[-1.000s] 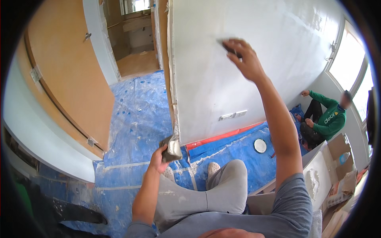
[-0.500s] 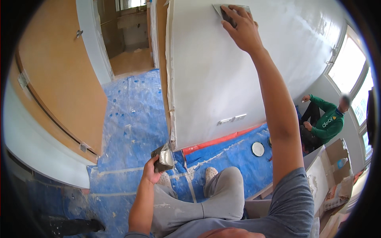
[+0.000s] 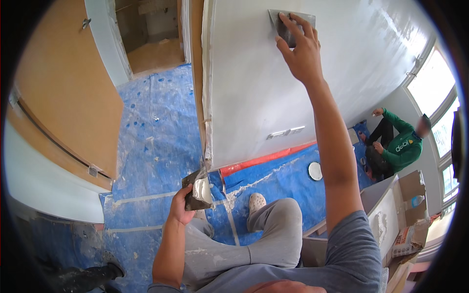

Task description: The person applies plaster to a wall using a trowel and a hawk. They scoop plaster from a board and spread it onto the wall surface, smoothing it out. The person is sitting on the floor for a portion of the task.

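Note:
My right hand is stretched up against the white wall, fingers spread over a flat, wide scraper. The scraper's blade lies against the wall surface. Lower down, near the wall's bottom corner, my left hand grips a second, dark scraper by one side. A thick dab of white putty sits on that scraper.
Blue sheeting covers the floor. A wooden door stands at the left, beside a doorway. A round white-topped container and an open cardboard box are at the right. Another person in green sits near the windows.
My right hand has slid the scraper lower on the wall. The view has tilted a little, while my left hand keeps hold of the putty-laden scraper near the corner.

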Demonstrator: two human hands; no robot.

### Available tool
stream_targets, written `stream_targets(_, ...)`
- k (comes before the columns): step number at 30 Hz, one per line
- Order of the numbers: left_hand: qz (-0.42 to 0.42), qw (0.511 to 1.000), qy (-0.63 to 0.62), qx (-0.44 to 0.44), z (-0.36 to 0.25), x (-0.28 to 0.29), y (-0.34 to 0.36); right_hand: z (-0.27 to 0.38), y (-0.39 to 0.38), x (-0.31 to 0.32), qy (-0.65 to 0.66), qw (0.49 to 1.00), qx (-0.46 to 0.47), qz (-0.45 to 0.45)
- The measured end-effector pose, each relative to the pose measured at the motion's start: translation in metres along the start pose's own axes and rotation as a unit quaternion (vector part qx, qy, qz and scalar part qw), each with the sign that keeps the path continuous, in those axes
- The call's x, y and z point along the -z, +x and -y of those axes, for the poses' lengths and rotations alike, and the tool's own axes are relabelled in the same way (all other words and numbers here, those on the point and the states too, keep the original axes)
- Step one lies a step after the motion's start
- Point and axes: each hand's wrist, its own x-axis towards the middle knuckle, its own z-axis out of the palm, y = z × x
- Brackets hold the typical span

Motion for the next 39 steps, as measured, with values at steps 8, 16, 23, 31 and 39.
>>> stream_targets(8, -0.012, 1.0, -0.002, 0.005, -0.002, -0.008, -0.004, 0.004, -0.089, -0.04, 0.018, 0.999, -0.014, 0.024)
stream_targets(16, -0.011, 1.0, 0.022, 0.015, 0.0, -0.022, 0.001, 0.005, -0.192, -0.076, 0.037, 0.994, -0.054, 0.083)
stream_targets(23, 0.008, 0.999, 0.045, 0.016, 0.012, 0.002, 0.027, 0.008, -0.179, -0.014, 0.004, 0.986, -0.086, 0.143)
stream_targets(31, -0.002, 0.999, 0.04, -0.005, 0.014, -0.001, 0.03, 0.024, 0.086, 0.068, -0.044, 0.998, -0.013, -0.037)
stream_targets(39, 0.009, 0.999, 0.026, -0.016, 0.009, 0.004, 0.02, 0.032, 0.086, 0.064, 0.026, 0.999, -0.026, 0.032)
